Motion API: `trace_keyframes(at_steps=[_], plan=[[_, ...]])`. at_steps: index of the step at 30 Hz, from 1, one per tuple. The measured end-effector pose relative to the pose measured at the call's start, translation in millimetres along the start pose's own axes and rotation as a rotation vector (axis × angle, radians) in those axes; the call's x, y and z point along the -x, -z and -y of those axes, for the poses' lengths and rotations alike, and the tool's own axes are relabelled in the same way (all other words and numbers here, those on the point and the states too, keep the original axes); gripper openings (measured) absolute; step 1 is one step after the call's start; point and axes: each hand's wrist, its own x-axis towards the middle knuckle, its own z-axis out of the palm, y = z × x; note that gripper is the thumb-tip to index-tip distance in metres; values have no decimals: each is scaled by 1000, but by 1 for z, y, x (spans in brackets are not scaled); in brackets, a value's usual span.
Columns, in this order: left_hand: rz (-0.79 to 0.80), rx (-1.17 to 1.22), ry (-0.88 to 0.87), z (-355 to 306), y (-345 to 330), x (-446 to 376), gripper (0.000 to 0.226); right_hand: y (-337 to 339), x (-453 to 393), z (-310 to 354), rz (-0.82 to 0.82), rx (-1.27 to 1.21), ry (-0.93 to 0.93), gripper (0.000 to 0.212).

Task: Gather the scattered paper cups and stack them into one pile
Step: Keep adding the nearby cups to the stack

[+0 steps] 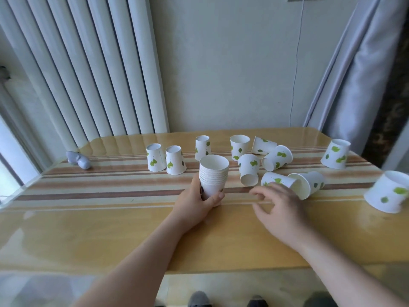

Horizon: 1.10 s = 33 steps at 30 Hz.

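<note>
My left hand (199, 200) grips an upright stack of cups (213, 176), white paper with green leaves, standing on the wooden table (110, 229). My right hand (276, 202) hovers open just right of it, fingers spread, close to a cup lying on its side (277, 180). More tipped cups lie beyond: one (306, 183) to its right, another (249, 169) and another (276, 157) behind. Upside-down cups stand at the back left (156, 157), (175, 160), (202, 147). An upright cup (239, 147) is in the back row.
Two upside-down cups sit far right (336, 154), (389, 191), the latter near the table's right edge. A small grey object (78, 160) lies at the back left. A radiator, a wall and a curtain (354, 69) stand behind the table. Feet show below the front edge.
</note>
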Motion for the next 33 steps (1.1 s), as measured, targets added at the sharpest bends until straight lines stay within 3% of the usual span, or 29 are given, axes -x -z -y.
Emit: trace_keyframes(at_steps=[2,3,7,13,17,19,21,23,28,33], plan=[[17,-108,-48,1,-3,-1,58,17,-1,-20,-273,188,-34,44],[21,-166,-81,2,-6,0,58,24,-3,-28,-317,267,-85,52],[15,-206,-142,4,-10,-1,59,29,-4,-51,-133,495,-208,90],[3,-213,-181,7,-9,1,63,17,2,-51,-221,545,-81,75],[-56,-188,-225,4,-9,3,70,27,0,-38,-337,335,-15,68],[-87,-157,-231,3,-9,3,76,39,-7,-27,-372,-61,-137,63],[-100,-151,-218,3,-8,3,79,48,-15,-11,-281,-550,-347,66],[-99,-172,-220,2,-8,4,82,49,-22,-3,-167,-768,-409,76],[-89,-174,-264,4,-9,5,87,42,-21,12,40,-476,-342,83],[-92,-186,-315,2,-10,2,81,35,-23,12,102,-468,-353,84]])
